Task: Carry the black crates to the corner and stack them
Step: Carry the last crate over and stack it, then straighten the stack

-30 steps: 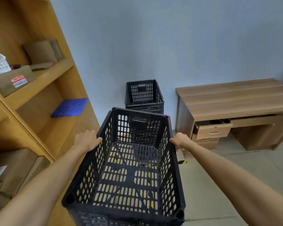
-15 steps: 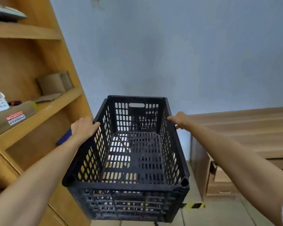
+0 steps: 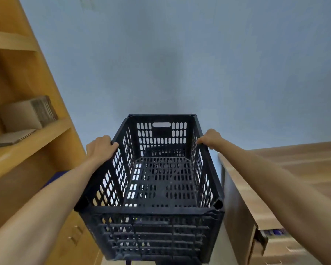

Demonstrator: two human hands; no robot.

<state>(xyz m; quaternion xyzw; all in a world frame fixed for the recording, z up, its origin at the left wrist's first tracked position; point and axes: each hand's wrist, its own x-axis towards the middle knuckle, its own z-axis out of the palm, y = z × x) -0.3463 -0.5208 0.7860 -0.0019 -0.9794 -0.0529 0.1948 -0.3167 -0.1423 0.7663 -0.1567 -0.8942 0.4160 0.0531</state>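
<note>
I hold an empty black slotted crate out in front of me, level, close to the pale blue wall. My left hand grips the top rim of its left long side. My right hand grips the rim of the right long side. Through the crate's perforated floor a dark shape shows faintly below, near the wall; I cannot tell what it is. The crates that stood in the corner are hidden behind the held crate.
A tall wooden shelf unit stands close on the left, with a cardboard box on one shelf. A wooden desk runs along the right, its side panel next to the crate. The wall lies straight ahead.
I have moved closer to the wall with the crate, and the view has tilted up. The corner crates seen one second ago are now hidden behind the held crate.
</note>
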